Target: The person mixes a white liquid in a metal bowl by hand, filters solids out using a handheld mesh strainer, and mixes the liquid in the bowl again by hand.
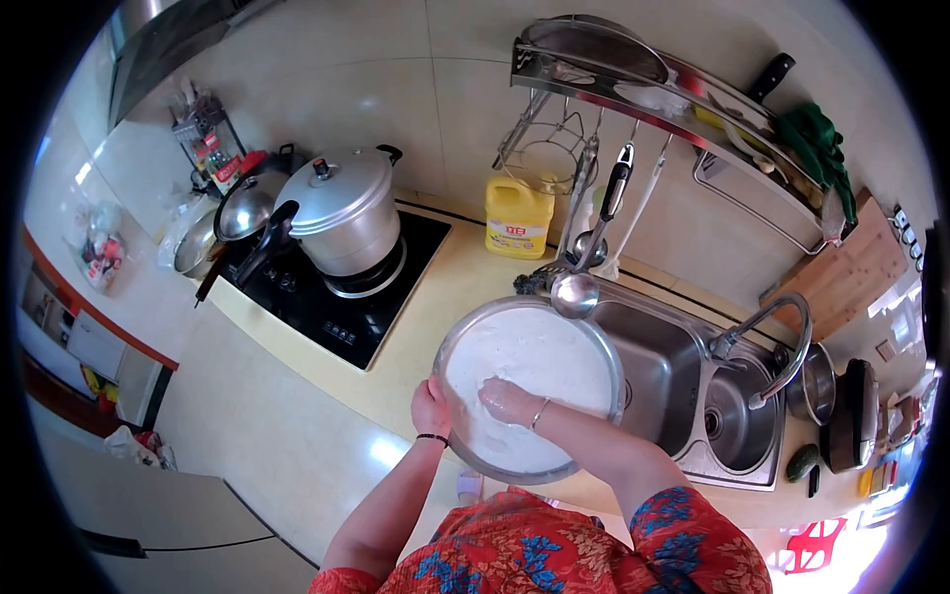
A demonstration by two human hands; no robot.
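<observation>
At the centre of the frame we see one round, shiny metal basin [534,476] at the bench [427,297], its white filling [549,371] mostly smooth, though we cannot tell powder from paste. Of the two hands, the left hand [430,407] grips the basin's left rim, while the right hand [509,401] rests partly sunk in the white filling, and we cannot tell whether its fingers close on anything. We count two steel sink bowls [645,346] right of centre, one metal pot [341,218] at upper left and one yellow plastic jug [519,213] at upper centre.
</observation>
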